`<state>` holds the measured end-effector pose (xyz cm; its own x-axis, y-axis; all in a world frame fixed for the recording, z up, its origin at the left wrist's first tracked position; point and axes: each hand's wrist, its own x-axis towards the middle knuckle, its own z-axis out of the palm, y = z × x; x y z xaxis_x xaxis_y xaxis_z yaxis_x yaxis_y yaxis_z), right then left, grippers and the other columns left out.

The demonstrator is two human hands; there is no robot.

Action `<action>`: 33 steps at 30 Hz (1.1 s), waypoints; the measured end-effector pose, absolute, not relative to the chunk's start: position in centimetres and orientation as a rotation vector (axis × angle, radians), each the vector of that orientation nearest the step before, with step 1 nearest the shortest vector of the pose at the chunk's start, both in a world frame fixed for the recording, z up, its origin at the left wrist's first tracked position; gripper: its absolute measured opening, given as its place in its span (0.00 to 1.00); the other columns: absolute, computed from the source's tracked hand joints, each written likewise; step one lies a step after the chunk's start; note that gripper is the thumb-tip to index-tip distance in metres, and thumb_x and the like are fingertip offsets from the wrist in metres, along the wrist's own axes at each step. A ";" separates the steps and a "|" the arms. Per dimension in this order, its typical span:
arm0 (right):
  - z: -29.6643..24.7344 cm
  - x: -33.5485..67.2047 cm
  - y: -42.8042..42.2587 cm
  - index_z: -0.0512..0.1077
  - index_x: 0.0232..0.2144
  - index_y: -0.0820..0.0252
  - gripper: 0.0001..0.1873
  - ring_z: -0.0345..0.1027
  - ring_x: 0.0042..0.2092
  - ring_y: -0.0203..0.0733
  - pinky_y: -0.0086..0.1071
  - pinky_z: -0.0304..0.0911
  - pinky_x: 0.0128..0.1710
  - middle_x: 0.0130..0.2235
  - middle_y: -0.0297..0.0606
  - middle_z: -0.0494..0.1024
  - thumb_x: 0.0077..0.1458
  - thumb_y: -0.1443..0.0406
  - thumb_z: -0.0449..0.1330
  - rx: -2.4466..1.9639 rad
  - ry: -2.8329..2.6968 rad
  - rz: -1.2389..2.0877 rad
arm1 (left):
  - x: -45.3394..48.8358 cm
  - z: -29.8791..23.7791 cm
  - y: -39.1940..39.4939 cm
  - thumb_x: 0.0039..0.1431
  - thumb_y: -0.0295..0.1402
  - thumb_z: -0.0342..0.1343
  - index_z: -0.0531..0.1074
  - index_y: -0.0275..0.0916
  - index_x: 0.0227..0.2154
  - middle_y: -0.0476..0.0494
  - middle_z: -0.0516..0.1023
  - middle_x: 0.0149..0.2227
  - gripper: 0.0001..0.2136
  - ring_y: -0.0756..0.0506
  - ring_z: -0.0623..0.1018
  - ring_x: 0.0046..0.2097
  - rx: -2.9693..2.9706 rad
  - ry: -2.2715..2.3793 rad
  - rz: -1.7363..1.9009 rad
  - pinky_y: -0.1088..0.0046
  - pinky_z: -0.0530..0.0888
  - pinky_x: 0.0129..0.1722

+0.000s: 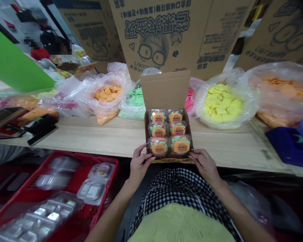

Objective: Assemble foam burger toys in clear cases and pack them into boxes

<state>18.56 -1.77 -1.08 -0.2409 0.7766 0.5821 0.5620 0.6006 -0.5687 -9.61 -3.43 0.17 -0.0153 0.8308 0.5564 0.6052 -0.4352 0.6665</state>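
An open cardboard display box (166,90) sits at the table's front edge, its lid standing up at the back. Inside are several clear plastic packs (180,144) of orange, green and pink candy with printed labels, arranged in two columns. My left hand (140,163) grips the box's front left corner between thumb and fingers. At the front right corner, my right hand (204,163) pinches the box in the same way. The box's front flap shows a colourful printed strip under the packs.
Behind the box stand plastic bags of orange (108,93), green (136,97) and yellow (221,104) candy pieces. Large cartons (151,50) rise at the back. A red crate (114,168) with clear packs is lower left; a blue container (288,146) lies right. A black tape dispenser (41,127) is left.
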 end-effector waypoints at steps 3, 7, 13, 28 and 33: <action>-1.0 18.6 -1.7 0.68 0.35 0.57 0.06 0.65 0.37 0.39 0.33 0.65 0.34 0.36 0.39 0.67 0.57 0.67 0.52 -1.081 -1.957 0.322 | -9.5 0.4 -3.5 0.48 0.28 0.58 0.72 0.40 0.30 0.43 0.66 0.49 0.05 0.45 0.69 0.49 2.027 1.538 1.407 0.63 0.71 0.45; -0.8 18.7 -1.8 0.68 0.33 0.58 0.05 0.63 0.36 0.38 0.32 0.64 0.33 0.35 0.39 0.65 0.57 0.68 0.52 -1.087 -1.999 0.354 | -9.4 0.5 -3.7 0.49 0.28 0.57 0.72 0.40 0.31 0.42 0.65 0.50 0.05 0.45 0.68 0.50 2.031 1.549 1.386 0.63 0.70 0.46; 0.1 17.8 -2.2 0.67 0.29 0.60 0.06 0.61 0.34 0.41 0.34 0.60 0.31 0.31 0.39 0.66 0.55 0.62 0.55 -1.229 -2.067 0.076 | -9.0 0.6 -4.0 0.49 0.28 0.57 0.72 0.39 0.31 0.42 0.64 0.50 0.05 0.44 0.66 0.51 2.015 1.584 1.379 0.61 0.69 0.48; 0.6 16.8 -2.5 0.67 0.29 0.60 0.09 0.62 0.35 0.42 0.35 0.61 0.32 0.31 0.40 0.66 0.56 0.61 0.52 -1.282 -2.104 0.127 | -9.6 0.1 -4.4 0.52 0.27 0.54 0.71 0.42 0.37 0.42 0.61 0.52 0.09 0.44 0.65 0.53 2.025 1.549 1.316 0.60 0.67 0.50; -0.4 17.5 -3.1 0.66 0.42 0.58 0.11 0.64 0.37 0.42 0.36 0.64 0.35 0.35 0.40 0.67 0.56 0.64 0.53 -1.181 -1.983 0.230 | -9.9 -0.3 -4.7 0.53 0.25 0.52 0.70 0.44 0.41 0.42 0.60 0.52 0.12 0.44 0.66 0.53 2.009 1.475 1.359 0.60 0.69 0.49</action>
<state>17.53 -3.10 -0.44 -0.2448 0.8042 0.5416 0.6587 0.5479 -0.5157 -9.89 -4.69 -0.25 0.0243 0.8615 0.5072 0.5759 -0.4267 0.6973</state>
